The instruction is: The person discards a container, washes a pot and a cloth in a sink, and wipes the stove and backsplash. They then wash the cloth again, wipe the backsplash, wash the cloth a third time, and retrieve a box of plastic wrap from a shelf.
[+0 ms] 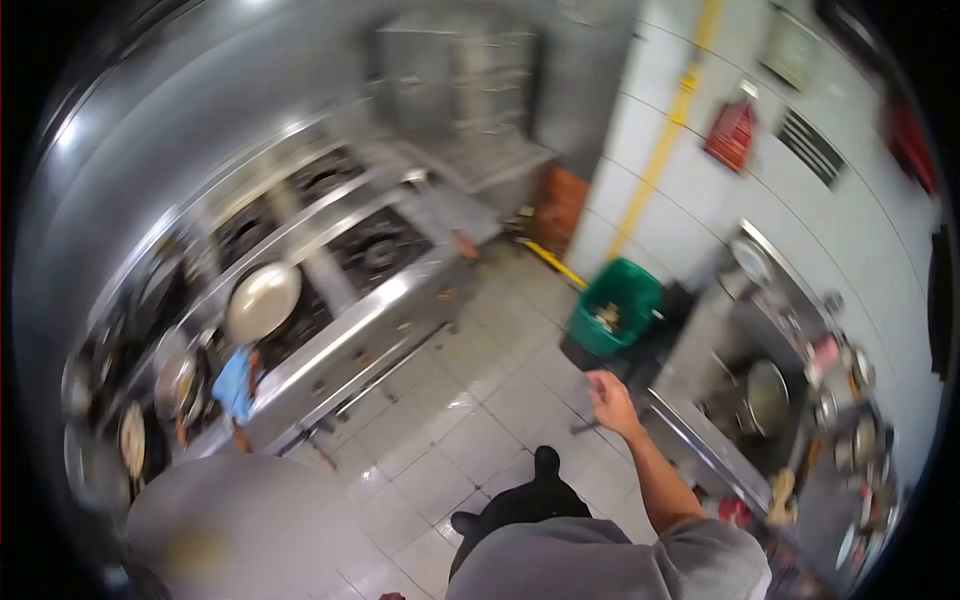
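My right hand is held out over the floor between the green bin and the sink counter, its fingers loosely curled. I see nothing in it. Just beyond it stands the green bin with some scraps inside. Only a sliver of what looks like my left hand shows at the bottom edge; its fingers are hidden. Beside it, a large pale rounded shape with a yellowish spot fills the lower left, too blurred to name.
On the left runs a steel stove with a pale pan, several other pans and a blue cloth. To the right, a sink counter holds a metal pot. A yellow pipe runs down the tiled wall.
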A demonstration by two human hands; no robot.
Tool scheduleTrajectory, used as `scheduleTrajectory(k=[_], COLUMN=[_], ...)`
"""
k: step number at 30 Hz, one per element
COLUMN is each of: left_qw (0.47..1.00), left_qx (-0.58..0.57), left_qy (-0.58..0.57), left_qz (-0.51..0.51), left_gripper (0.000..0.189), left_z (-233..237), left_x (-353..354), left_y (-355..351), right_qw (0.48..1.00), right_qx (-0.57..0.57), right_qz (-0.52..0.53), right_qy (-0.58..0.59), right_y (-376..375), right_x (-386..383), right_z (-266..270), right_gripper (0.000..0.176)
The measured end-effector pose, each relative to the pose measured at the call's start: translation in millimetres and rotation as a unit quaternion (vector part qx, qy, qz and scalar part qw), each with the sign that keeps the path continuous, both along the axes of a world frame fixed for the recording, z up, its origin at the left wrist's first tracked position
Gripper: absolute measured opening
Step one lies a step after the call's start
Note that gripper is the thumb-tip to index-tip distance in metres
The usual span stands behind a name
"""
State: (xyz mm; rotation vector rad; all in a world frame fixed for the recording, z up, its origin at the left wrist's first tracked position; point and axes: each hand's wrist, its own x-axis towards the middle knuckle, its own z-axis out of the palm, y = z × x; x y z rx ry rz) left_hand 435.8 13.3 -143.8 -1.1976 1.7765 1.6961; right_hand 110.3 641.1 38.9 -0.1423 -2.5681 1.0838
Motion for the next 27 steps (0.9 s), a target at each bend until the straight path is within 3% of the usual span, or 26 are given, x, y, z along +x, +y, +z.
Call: scheduleTrajectory(k=[1, 3, 4, 5, 6, 7, 8, 9, 10, 11, 15, 17, 20, 22, 23, 25, 27], left_qw=[0.999, 0.969, 0.963, 0.904, 0.813, 0.808, 0.929, 0.99, 0.962, 0.961, 0.961, 0.954, 0.931, 0.937, 0.939, 0.942, 0.953], left_qx=[-0.003, -0.124, -0.126, -0.138, -0.14, -0.138, -0.078, -0.018, -0.069, -0.071, -0.084, -0.101, -0.132, -0.142, -0.149, -0.165, -0.163], left_qy=[-0.004, 0.068, 0.069, 0.218, 0.359, 0.357, 0.197, 0.023, 0.056, 0.052, 0.062, 0.075, 0.09, 0.079, 0.074, 0.065, 0.02], left_qz=[-0.044, -0.202, -0.227, -0.34, -0.436, -0.447, -0.303, -0.136, -0.26, -0.263, -0.256, -0.273, -0.327, -0.31, -0.302, -0.286, -0.256], left_gripper=[0.032, 0.032, 0.032, 0.029, 0.026, 0.026, 0.024, 0.023, 0.024, 0.024, 0.016, 0.015, 0.013, 0.013, 0.012, 0.012, 0.016], left_z=[7, 19, 4, -24, -23, -23, -10, 1, 3, 5, 41, 59, 78, 81, 81, 79, 68], left_x=[-21, -60, -74, -86, -102, -116, -136, -150, -170, -188, -246, -260, -266, -257, -253, -240, -215], left_y=[-2, 0, -6, -19, -9, 4, 30, 53, 73, 96, 202, 245, 277, 279, 282, 279, 260], right_qw=[0.999, 0.993, 0.987, 0.979, 0.976, 0.965, 0.952, 0.95, 0.935, 0.917, 0.929, 0.935, 0.942, 0.933, 0.935, 0.903, 0.909], right_qx=[-0.013, -0.028, -0.036, -0.044, -0.046, -0.075, -0.103, -0.104, -0.148, -0.191, -0.039, 0.079, 0.106, 0.177, 0.179, 0.174, 0.132], right_qz=[-0.031, -0.103, -0.15, -0.192, -0.207, -0.244, -0.279, -0.287, -0.318, -0.346, -0.334, -0.329, -0.286, -0.314, -0.307, -0.33, -0.34], right_qy=[0.005, 0.045, 0.052, 0.059, 0.058, 0.063, 0.068, 0.065, 0.057, 0.047, 0.158, 0.101, 0.141, -0.016, -0.014, -0.212, -0.2], right_y=[15, 52, 74, 94, 118, 145, 174, 205, 238, 269, 365, 432, 512, 558, 573, 593, 596], right_x=[7, 22, 31, 37, 42, 49, 54, 59, 61, 61, 20, -7, -57, -82, -89, -106, -114], right_z=[13, 27, 33, 37, 37, 34, 33, 29, 26, 25, 87, 93, 87, 72, 62, 48, 45], right_gripper=[0.028, 0.028, 0.027, 0.025, 0.025, 0.026, 0.026, 0.026, 0.027, 0.027, 0.039, 0.044, 0.052, 0.058, 0.058, 0.063, 0.061])
